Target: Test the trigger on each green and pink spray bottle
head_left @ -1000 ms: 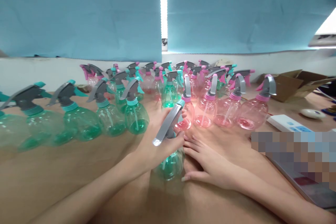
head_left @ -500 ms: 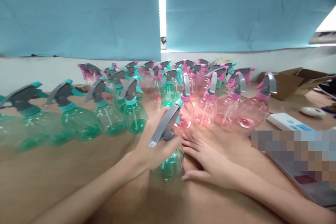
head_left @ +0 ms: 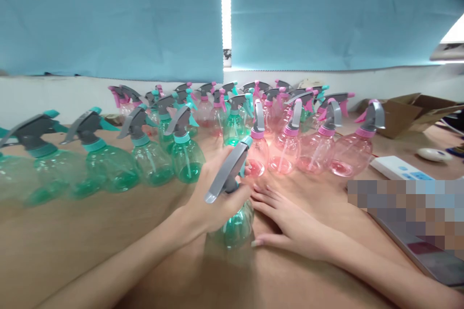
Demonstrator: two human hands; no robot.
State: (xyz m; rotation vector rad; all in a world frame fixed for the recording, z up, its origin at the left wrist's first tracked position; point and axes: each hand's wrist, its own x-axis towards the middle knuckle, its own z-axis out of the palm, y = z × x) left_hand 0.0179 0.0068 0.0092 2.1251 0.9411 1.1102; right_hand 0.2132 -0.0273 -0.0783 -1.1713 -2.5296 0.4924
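My left hand point(head_left: 212, 203) is closed round the neck of a teal spray bottle point(head_left: 234, 224) with a grey trigger head point(head_left: 226, 174), standing on the brown table point(head_left: 90, 231). My right hand point(head_left: 290, 222) lies flat on the table just right of that bottle, fingers stretched out, thumb tip near the bottle's base. A row of teal spray bottles point(head_left: 152, 159) stands behind to the left. A row of pink spray bottles point(head_left: 319, 147) stands behind to the right.
More mixed pink and teal bottles point(head_left: 224, 106) crowd the back by the white wall under blue blinds. A cardboard box point(head_left: 409, 113), a white remote-like device point(head_left: 398, 169) and a white mouse point(head_left: 433, 154) lie at the right. A blurred flat item point(head_left: 427, 260) sits at the right edge.
The held teal bottle has tilted and shifted slightly left; both hands stay in nearly the same place.
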